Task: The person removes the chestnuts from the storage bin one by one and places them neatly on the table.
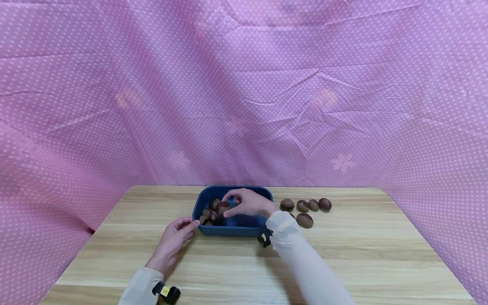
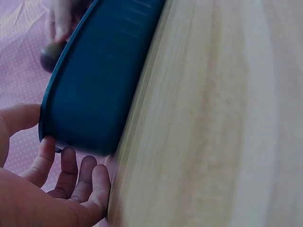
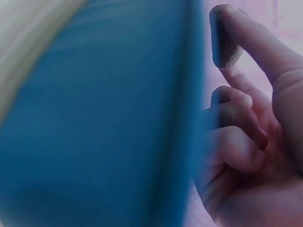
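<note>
A blue box (image 1: 232, 231) holds several dark brown chestnuts (image 1: 214, 217) at its left end. My left hand (image 1: 173, 239) grips its near left corner; in the left wrist view the thumb of that hand (image 2: 42, 189) touches the rim of the box (image 2: 94, 94) and the fingertips lie along the end wall. Over the inside of the box, my right hand (image 1: 248, 202) pinches a chestnut (image 1: 223, 207) between thumb and finger. The right wrist view shows this chestnut (image 3: 227, 47) at the fingertips of the hand (image 3: 279, 151), other fingers curled, partly behind the blue wall (image 3: 94, 118).
Several more chestnuts (image 1: 305, 220) lie on the wooden table (image 1: 362, 254) to the right of the box, one partly hidden by the right sleeve. A pink dotted cloth (image 1: 244, 106) hangs behind the table and at both sides.
</note>
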Demonstrator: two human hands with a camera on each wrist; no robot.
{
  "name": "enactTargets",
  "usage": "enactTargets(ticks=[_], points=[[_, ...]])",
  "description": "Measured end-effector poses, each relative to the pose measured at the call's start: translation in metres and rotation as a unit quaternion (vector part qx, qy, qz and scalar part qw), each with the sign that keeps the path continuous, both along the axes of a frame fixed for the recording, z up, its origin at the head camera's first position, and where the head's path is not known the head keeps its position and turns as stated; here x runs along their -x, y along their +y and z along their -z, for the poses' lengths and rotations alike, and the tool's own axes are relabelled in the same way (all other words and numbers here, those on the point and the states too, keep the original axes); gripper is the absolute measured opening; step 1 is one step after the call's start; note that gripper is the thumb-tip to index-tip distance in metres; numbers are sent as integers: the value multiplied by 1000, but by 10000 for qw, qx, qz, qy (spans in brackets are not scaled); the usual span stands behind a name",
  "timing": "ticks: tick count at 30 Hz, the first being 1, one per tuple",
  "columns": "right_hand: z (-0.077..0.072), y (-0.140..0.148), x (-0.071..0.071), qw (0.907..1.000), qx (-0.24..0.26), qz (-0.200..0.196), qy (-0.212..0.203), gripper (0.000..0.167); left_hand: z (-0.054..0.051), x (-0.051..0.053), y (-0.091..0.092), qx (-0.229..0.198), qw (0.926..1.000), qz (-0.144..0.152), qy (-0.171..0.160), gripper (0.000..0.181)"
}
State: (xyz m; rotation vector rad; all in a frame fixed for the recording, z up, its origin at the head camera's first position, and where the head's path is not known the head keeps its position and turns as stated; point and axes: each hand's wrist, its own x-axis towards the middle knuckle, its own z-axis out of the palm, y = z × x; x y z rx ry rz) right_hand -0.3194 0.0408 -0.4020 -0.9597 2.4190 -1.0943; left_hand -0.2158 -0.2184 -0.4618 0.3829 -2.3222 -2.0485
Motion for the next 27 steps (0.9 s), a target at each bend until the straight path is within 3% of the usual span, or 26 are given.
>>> enactTargets(ticks=[8, 12, 27], points=[[-24, 41, -14, 9987, 297, 261, 322, 38, 1, 1, 1, 10, 10000, 19, 13, 24], [-29, 65, -21, 9975, 341, 489, 377, 38, 0, 1, 0, 35, 10000, -17, -13, 26], [-5, 177, -29, 9820, 299, 1779, 568, 41, 0, 0, -2, -6, 10000, 31, 21, 25]])
